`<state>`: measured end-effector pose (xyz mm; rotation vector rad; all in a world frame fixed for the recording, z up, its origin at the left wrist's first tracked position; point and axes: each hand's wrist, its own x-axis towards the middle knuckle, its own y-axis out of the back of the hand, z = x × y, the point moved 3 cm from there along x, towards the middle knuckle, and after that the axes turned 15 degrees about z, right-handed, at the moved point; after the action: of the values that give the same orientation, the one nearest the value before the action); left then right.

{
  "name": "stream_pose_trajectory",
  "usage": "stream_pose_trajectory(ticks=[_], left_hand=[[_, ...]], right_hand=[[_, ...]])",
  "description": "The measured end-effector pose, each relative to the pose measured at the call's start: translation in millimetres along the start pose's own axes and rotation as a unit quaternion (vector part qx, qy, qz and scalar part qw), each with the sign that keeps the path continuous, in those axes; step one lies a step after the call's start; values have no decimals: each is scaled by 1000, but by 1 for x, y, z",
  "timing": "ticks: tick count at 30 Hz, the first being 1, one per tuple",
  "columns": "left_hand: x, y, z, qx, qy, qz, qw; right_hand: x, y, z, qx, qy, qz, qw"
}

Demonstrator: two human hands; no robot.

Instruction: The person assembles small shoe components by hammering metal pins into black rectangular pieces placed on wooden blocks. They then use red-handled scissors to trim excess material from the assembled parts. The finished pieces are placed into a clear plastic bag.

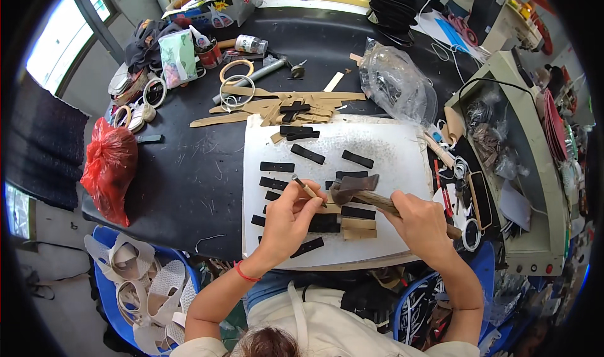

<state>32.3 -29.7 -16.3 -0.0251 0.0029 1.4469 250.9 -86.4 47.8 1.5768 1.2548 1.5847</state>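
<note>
My left hand [284, 220] is closed on a slim metal punch [303, 186], its lower tip down at the strips in the middle of the white board [396, 146]. In my right hand [420, 225] is the wooden handle of a hammer [357, 185]. The dark hammer head is just right of the punch, over the board. Short black strips [277, 167] lie spread around both tools, some with small holes. Beside the hammer handle are short tan strips [358, 233]. My hands and the hammer hide part of the strips beneath.
Long tan strips [251, 108] are piled behind the board, near a clear plastic bag [396, 80]. A red bag [108, 168] sits at the table's left. Blue bins flank me, the left one holding white woven pieces [151, 294]. A beige-framed machine [528, 243] stands right.
</note>
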Motion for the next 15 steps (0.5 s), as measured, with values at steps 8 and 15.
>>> stream_pose_trajectory(ticks=[8,15], left_hand=[[1,-5,-1,36,-10,23,999],[0,-7,0,104,-119,-5,987]], right_hand=[[-3,18,11,51,-67,27,996],[5,28,11,61,-75,77,992]])
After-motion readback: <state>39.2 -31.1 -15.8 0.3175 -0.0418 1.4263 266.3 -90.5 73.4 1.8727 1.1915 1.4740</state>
